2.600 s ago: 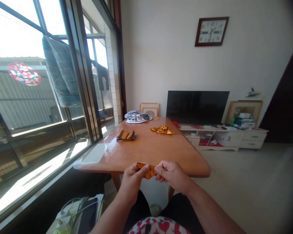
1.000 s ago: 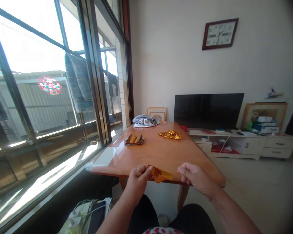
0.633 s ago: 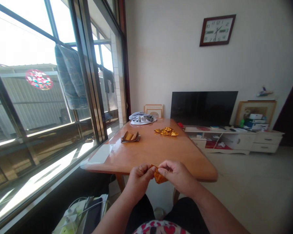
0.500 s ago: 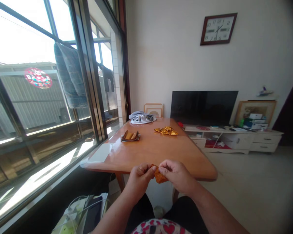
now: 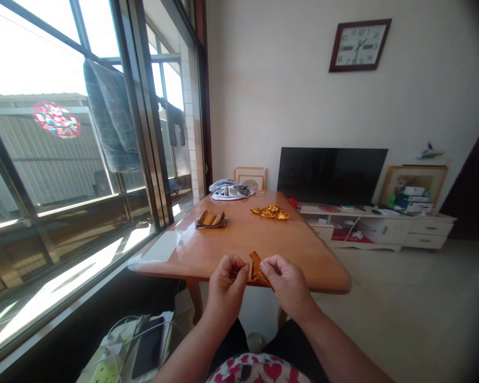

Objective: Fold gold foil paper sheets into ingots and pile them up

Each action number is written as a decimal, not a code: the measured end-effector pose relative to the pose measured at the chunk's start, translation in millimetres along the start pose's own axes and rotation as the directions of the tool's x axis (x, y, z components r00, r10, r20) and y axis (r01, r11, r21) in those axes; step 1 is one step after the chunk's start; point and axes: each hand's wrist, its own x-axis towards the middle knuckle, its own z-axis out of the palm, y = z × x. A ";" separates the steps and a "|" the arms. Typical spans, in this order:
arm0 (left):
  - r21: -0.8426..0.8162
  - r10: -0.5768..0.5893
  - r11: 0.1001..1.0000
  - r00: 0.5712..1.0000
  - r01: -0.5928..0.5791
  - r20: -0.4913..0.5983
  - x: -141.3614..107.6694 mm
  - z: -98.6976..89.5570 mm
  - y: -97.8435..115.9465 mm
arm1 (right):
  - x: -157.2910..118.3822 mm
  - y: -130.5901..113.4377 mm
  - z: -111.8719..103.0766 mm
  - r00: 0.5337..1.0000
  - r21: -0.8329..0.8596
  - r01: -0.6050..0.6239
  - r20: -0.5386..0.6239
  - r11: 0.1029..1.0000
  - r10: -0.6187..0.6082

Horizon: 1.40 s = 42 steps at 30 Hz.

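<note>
A small piece of folded gold foil paper is held up over the near table edge. My right hand pinches its right side between thumb and fingers. Close by on the left, my left hand has its fingers curled against the thumb. A narrow gap shows between that thumb and the foil paper; what its fingers hold, if anything, is hidden. Farther up the wooden table lies a heap of crumpled, shiny gold foil pieces. A stack of curled brown-gold sheets rests to its left.
Folded grey-white cloth lies at the table's far end. At lower left, a power strip with cables sits beside a phone. Windows line the left. A television stands on a low white cabinet beyond the table.
My left hand has come slightly away from the foil paper, which it was pinching before. The paper now stands more upright in my right hand. The view has shifted slightly.
</note>
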 end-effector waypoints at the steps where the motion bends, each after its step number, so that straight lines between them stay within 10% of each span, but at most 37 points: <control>1: 0.017 0.017 1.000 1.000 -0.017 0.004 -0.8 1.9 -0.6 | -0.5 0.0 1.9 1.000 -0.013 0.018 -0.024 1.000 -0.018; 21: -0.073 -0.066 0.996 0.992 0.058 -0.112 5.0 10.2 -9.8 | -7.5 -1.7 16.1 0.902 -0.451 0.337 -0.098 0.826 -0.421; 31: 0.179 0.018 0.984 0.987 0.010 -0.157 8.8 3.9 -25.5 | -3.7 -0.7 20.9 0.900 -0.563 0.327 -0.059 0.759 -0.431; 42: 0.025 -0.056 0.998 0.987 0.061 -0.151 8.9 11.4 -18.7 | -4.9 7.2 23.6 0.946 -0.346 0.240 -0.126 0.907 -0.298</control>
